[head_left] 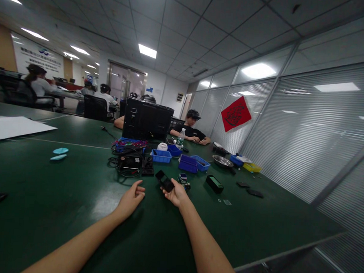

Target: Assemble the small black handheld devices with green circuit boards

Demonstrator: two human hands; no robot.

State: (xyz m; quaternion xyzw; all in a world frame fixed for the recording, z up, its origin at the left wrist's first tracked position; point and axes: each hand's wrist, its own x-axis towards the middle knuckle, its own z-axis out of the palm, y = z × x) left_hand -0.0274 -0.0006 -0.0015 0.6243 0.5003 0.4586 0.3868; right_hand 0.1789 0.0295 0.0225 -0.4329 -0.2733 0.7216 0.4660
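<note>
My right hand (176, 193) grips a small black rectangular plastic casing (164, 180) by its near right end, lifted a little over the green table. A window-like recess seems to show in the casing's face. To the left, my left hand (133, 196) is raised above the table, fingers loosely spread and holding nothing. Just beyond my right hand lies a small circuit board with a screen (184, 181). Farther right sits a black box with a green top (214, 184), and a small clear plate (227, 202) lies near it.
Behind my hands are a black power unit with cables (129, 162), blue bins (161, 156), a white ball (162, 146), a water bottle (180, 139) and a monitor (148, 119). A metal pan (223, 161) is at right. A person (194, 129) sits across the table.
</note>
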